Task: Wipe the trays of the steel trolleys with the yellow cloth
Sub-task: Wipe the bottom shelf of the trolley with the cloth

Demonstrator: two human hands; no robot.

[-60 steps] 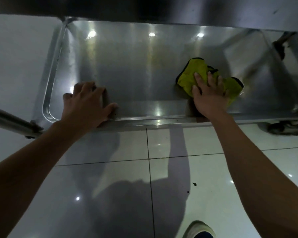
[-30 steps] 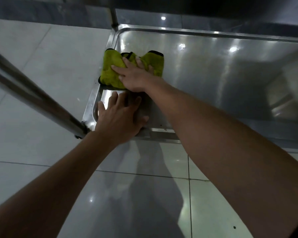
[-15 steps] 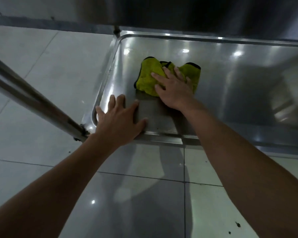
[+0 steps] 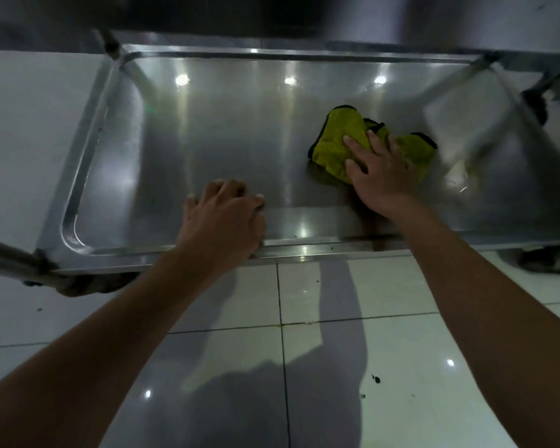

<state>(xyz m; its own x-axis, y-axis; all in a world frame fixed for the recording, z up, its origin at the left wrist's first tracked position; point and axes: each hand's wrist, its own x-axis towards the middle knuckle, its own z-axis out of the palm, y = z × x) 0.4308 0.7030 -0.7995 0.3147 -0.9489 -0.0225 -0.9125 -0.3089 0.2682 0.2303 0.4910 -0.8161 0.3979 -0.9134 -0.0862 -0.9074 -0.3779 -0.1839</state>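
Observation:
The trolley's low steel tray (image 4: 88, 156) spans the upper half of the head view. A crumpled yellow cloth (image 4: 335, 140) with dark edging lies on the tray right of centre. My right hand (image 4: 380, 171) presses flat on the cloth with fingers spread. My left hand (image 4: 222, 218) rests on the tray's near rim, left of the cloth, with fingers bent over the edge onto the tray floor.
A steel trolley leg (image 4: 10, 260) runs out from the near left corner. Further posts (image 4: 109, 43) stand at the far corners and a castor (image 4: 550, 260) shows at the near right. An upper shelf (image 4: 272, 17) overhangs the far side. White floor tiles (image 4: 369, 367) lie below.
My right hand has slid the cloth from the tray's left end to right of centre. My left hand has shifted right along the near rim, and the view has swung right.

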